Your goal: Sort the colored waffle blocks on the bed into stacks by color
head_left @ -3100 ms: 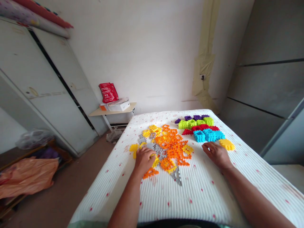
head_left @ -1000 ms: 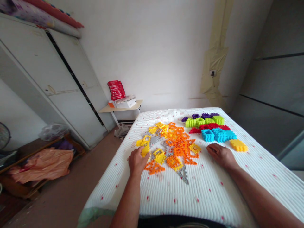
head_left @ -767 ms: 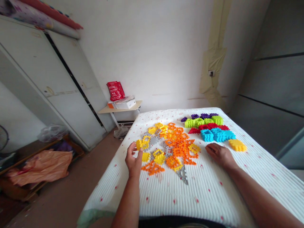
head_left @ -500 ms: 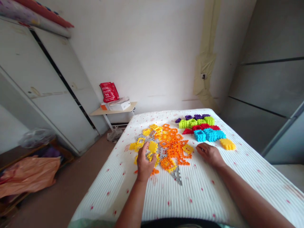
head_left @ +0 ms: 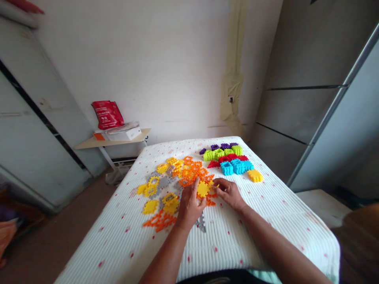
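My left hand is closed on a solid yellow interlocking tile with notched edges, above the right side of a loose pile. Close by on the right, my right hand pinches the edge of another yellow piece, which is partly hidden by the fingers. Orange tiles lie heaped just beyond both hands. Grey tiles and more yellow tiles spread to the left. Part of a grey triangular piece shows below my left hand.
Sorted rows of purple, lime green, red and blue tiles stand at the back right, with a yellow stack nearer. A quilted white cover lies beneath. A side table holds a red bag.
My left hand has moved right, carrying the yellow tile. My right hand now holds a yellow piece beside it. The view has turned to the right.
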`<state>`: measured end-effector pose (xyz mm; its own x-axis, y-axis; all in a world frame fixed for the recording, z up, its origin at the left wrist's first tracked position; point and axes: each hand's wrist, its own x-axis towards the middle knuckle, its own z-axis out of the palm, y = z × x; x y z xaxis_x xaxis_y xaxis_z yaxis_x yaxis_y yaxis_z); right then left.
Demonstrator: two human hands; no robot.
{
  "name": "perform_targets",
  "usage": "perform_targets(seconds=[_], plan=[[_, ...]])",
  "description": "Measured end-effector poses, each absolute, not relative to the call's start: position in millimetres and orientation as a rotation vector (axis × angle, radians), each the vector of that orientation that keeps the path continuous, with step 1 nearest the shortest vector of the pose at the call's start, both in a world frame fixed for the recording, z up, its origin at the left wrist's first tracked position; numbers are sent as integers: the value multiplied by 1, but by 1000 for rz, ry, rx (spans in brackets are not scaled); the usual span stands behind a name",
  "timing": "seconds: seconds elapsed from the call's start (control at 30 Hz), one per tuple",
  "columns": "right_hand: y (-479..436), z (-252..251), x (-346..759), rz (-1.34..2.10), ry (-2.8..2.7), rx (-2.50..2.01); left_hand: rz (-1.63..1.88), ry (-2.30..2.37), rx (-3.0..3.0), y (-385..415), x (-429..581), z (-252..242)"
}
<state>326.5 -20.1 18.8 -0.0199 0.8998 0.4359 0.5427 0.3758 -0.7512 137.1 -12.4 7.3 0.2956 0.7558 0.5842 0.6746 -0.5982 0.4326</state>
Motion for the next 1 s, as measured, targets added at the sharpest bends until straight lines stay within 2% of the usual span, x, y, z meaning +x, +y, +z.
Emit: perform_targets(seconds=[0.17,0.27,0.5,0.67,0.8,1.0], plan=[[-15,6,313,807,-1596,-1133,1232,1288,2447,-12,135,6],[-13,4,312,881,-1544,-1070,1306,1231,2401,-12,133,5],[-17,16,311,716,-1724,-888,1474,1114,2329,-9,128,11],[-18,17,307,599,-1711,-957,1429,1221,2265,-10,127,12],[-19,18,308,475,-1721,-1048,1349,1300,2045,-8,125,8],[-25,19,298,128,-1927,-1074,1405,1334,1624,-5,122,11]])
